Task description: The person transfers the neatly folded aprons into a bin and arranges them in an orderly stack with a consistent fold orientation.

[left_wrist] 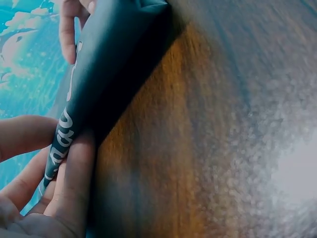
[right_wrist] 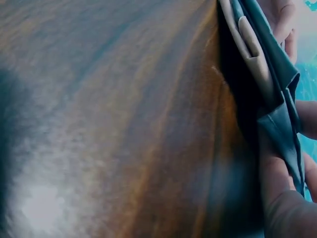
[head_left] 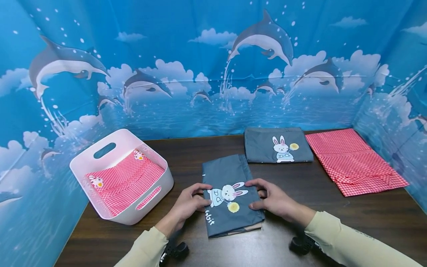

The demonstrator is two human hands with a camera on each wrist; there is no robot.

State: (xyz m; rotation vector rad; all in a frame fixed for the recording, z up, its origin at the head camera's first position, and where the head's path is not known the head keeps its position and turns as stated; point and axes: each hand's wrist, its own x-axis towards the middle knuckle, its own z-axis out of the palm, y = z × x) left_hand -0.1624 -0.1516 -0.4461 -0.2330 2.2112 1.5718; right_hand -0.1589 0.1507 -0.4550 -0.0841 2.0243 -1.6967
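Observation:
Between my hands is a folded dark grey cloth [head_left: 230, 220] with a white rabbit, a yellow flower and white lettering on it. The left hand [head_left: 188, 204] pinches its left edge, thumb on top; in the left wrist view, fingers lie on both faces of the lettered edge. My right hand [head_left: 275, 198] grips the opposite edge beside the rabbit's ears. From the right wrist view, the cloth's stacked layers [right_wrist: 275, 74] show a beige layer among the grey, and dark shadow lies beneath them over the wooden table [right_wrist: 148, 124].
At the left stands a white basket [head_left: 150, 209] with a folded red checked cloth [head_left: 130, 178] inside. Behind the held cloth lies another folded grey rabbit cloth [head_left: 258, 146], and right of that a red checked cloth [head_left: 358, 159]. A dolphin-print curtain [head_left: 200, 111] surrounds the table.

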